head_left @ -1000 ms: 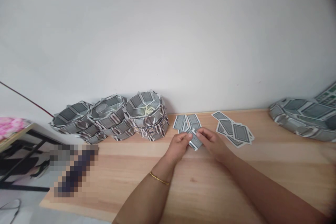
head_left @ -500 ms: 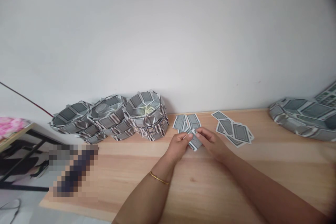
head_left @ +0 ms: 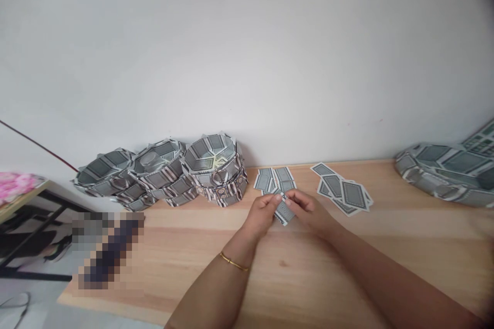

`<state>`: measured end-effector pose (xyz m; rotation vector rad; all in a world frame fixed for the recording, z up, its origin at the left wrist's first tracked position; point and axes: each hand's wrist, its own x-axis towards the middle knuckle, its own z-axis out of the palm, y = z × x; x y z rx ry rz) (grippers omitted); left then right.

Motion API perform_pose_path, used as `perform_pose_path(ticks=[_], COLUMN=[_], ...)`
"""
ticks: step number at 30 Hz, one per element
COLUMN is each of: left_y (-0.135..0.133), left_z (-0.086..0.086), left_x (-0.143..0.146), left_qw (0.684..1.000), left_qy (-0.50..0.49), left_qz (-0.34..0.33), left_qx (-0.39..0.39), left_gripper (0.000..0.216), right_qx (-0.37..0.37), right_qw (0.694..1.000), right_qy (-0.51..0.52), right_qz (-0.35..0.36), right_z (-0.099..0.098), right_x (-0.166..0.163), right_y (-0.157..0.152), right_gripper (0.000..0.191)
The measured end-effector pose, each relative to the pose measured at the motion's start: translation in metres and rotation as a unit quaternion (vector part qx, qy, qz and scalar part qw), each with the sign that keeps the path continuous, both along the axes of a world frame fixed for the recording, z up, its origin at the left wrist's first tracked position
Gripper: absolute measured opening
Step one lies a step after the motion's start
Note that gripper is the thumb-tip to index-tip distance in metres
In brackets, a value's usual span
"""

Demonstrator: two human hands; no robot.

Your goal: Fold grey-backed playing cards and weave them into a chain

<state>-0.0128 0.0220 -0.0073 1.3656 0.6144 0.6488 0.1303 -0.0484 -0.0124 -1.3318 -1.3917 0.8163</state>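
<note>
Between my two hands is a grey-backed playing card [head_left: 284, 212], its near corner pointing down toward me. My left hand [head_left: 263, 212] pinches its upper left side with the thumb on top. My right hand [head_left: 306, 208] pinches the upper right edge, fingertips close to the left thumb. Whether more than one card is held I cannot tell. Just beyond the fingers lie several loose playing cards [head_left: 284, 177], partly covered by my hands. To the right, another loose pile of playing cards [head_left: 353, 194] lies face down on the table.
Round baskets folded from cards stand stacked along the wall at left, the nearest stack [head_left: 222, 177] beside the loose cards. A wider card basket [head_left: 436, 180] sits at the far right. Everything rests on a wooden table [head_left: 293, 277]. A shelf with pink items [head_left: 17, 185] is at left.
The held card has shifted slightly toward me and left. My right fingertips have moved a little left, closer to the left thumb. The baskets and loose piles stay put.
</note>
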Motion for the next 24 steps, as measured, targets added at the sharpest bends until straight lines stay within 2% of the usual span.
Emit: perform_pose_path(ticks=[11,17,24], left_y=[-0.0016,-0.0003,0.0022], left_z=[0.0023,-0.0021,-0.0062], left_x=[-0.0006,0.0017,0.0002], left_qw=[0.999,0.998,0.999], left_qy=[-0.030,-0.049,-0.025], left_qz=[0.002,-0.002,0.006], left_qx=[-0.016,-0.042,-0.039], left_gripper=[0.044,0.043,0.044], right_qx=[-0.012,-0.020,-0.030], right_qw=[0.999,0.996,0.996], right_qy=[0.035,0.065,0.074], right_qz=[-0.031,-0.061,-0.047], right_z=[-0.0018,0.0001,-0.0018], right_x=[-0.0004,0.0010,0.0022], right_y=[0.0016,0.0022,0.0027], right_gripper=[0.022,0.024,0.023])
